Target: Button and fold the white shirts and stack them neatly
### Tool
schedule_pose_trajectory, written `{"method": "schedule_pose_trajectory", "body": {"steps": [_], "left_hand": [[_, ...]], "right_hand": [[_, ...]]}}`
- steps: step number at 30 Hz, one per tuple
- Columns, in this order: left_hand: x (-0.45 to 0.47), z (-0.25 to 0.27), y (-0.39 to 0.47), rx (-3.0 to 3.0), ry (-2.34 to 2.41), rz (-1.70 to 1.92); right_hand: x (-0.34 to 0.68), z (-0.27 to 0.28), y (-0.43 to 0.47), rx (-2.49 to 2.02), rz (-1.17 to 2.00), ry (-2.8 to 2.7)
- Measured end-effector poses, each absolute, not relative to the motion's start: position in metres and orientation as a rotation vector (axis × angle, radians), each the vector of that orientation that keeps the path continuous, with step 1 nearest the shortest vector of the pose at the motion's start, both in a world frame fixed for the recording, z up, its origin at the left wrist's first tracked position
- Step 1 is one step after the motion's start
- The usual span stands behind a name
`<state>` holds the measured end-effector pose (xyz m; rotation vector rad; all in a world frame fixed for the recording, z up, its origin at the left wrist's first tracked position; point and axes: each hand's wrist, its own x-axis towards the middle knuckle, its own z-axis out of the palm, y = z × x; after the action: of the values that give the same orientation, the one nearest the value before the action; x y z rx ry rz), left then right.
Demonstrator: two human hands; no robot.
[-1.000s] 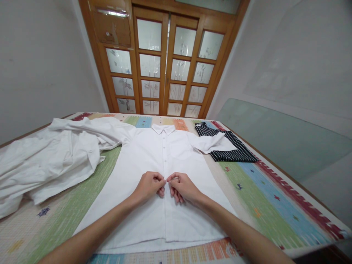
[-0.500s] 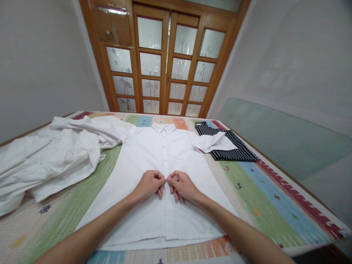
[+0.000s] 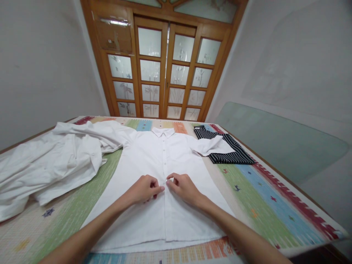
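Over the shirt (image 3: pixel 143 157), left hand (image 3: pixel 148 188) and right hand (image 3: pixel 183 187) were held half-curled; its upper front was judged fastened; grip and lower fastening couldn't be told.

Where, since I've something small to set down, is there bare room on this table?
Widest, at right: tablecloth between the white shirt, striped garment and right forearm. Also: the green strip between the shirt and crumpled white cloth. Crowded: mid-shirt, around the left hand and right hand, and where the shirt's sleeve overlaps the striped garment.
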<state>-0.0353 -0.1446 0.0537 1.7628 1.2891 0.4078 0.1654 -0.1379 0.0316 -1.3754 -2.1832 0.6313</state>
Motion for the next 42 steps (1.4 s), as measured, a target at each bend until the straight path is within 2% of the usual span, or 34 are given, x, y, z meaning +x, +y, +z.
{"method": "schedule_pose_trajectory", "body": {"steps": [9,18,24,28,34,42], "left_hand": [[-0.064,0.06,-0.218,2.265,1.191,0.117],[-0.058,0.055,-0.238,2.67,1.069,-0.09],[-0.057,0.054,-0.238,2.757,0.998,-0.1],[-0.062,0.061,-0.242,2.673,0.991,-0.082],[-0.072,0.055,-0.233,2.641,1.059,-0.008],[-0.126,0.017,-0.169,2.732,1.525,0.434]], "right_hand": [[0.148,0.042,-0.146,-1.487,-0.019,-2.812],[0.148,0.042,-0.148,-1.29,-0.228,-2.978],[0.16,0.04,-0.166,-1.061,-0.111,-2.855],[0.172,0.037,-0.184,-0.807,0.08,-2.848],[0.18,0.04,-0.207,-0.664,0.407,-2.915],[0.174,0.053,-0.222,-0.271,0.601,-2.967]]}}
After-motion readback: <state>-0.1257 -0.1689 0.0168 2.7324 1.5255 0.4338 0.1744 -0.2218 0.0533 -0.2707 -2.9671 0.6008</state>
